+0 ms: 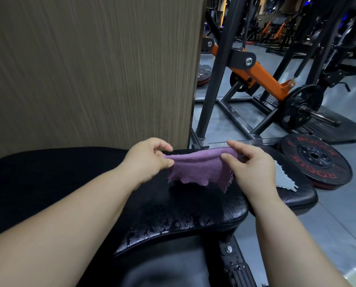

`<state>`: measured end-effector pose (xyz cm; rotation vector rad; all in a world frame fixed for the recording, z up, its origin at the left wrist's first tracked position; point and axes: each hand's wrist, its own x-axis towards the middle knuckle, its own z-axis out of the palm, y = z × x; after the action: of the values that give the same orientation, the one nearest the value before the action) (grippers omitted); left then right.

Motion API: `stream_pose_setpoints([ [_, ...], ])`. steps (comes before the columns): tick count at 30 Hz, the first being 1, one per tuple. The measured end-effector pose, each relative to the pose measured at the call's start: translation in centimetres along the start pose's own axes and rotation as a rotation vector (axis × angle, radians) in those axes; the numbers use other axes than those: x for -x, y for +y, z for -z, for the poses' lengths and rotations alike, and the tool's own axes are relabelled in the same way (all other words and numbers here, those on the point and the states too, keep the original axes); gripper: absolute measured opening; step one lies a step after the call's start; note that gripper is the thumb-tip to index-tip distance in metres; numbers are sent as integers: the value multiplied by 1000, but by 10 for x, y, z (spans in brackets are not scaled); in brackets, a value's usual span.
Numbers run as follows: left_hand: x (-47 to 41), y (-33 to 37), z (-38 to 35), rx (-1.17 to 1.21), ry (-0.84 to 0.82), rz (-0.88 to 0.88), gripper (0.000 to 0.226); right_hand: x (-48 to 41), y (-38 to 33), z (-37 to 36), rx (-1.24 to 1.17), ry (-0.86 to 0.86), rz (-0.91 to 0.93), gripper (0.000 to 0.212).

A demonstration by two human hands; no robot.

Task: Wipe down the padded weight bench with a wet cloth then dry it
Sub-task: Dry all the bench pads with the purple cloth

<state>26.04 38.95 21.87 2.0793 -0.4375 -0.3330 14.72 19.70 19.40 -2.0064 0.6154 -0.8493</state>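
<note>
A brown wood-grain wall panel (90, 69) fills the left. To its right, on grey floor (338, 214), stands a black-and-orange plate-loaded machine (264, 75). A red-lettered weight plate (316, 160) lies nearby. More orange machines (276, 32) stand in the dim distance.

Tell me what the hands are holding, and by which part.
Both hold the purple cloth by its upper edge: the left hand pinches the left end, the right hand the right end. The rest hangs over the bench pad.
</note>
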Motion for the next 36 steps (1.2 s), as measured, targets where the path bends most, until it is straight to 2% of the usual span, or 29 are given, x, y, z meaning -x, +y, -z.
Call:
stream_pose_setpoints([
  [6, 2, 5, 8, -63, -34, -13, 15, 0, 1, 1, 115, 51, 157, 21],
  [10, 2, 6, 17, 138, -200, 17, 20, -1, 1, 4, 55, 34, 215, 15],
  [13, 4, 13, 24, 345, -353, 27, 21, 1, -6, 10, -162, -35, 177, 13],
  [15, 7, 18, 28, 357, -391, 21, 19, 1, -10, 13, -270, -115, 124, 11],
  [17, 7, 19, 29, 336, -409, 28, 16, 0, -7, 12, -291, -192, 30, 18],
  [21, -1, 7, 23, 240, -386, 45, 10, -5, 7, 1, -173, -280, -109, 17],
  [25, -14, -32, 0, -108, -293, 80, 16, -6, 27, -17, 168, -349, -144, 13],
  [28, -24, -47, -14, -249, -196, 87, 19, -3, 34, -25, 350, -363, -160, 11],
  [33, -36, -34, -18, -266, -69, 14, 19, -5, 28, -27, 307, -190, -130, 9],
  [36, -37, -29, -19, -234, -61, -19, 21, -5, 26, -29, 196, -184, -201, 10],
])
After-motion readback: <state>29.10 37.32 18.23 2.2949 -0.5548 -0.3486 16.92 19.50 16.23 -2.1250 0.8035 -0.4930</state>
